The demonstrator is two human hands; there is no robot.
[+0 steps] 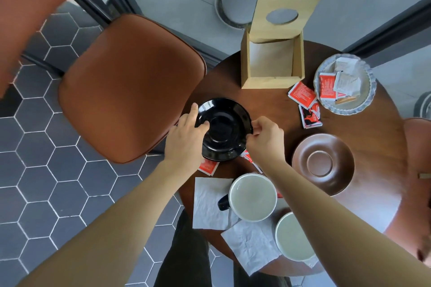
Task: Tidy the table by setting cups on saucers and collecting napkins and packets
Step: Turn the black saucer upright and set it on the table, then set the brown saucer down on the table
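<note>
Head view: round wooden table (363,137), hexagon-tiled floor (46,170)

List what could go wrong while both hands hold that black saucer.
1. The black saucer, gripped at its rims by the left hand and right hand, looks tilted and could slip.
2. Red packets lie partly under it and may be dragged off the table edge.
3. The right forearm passes over the cups and could knock one.

Bare forearms, no sleeves; dark trousers (186,256) below
</note>
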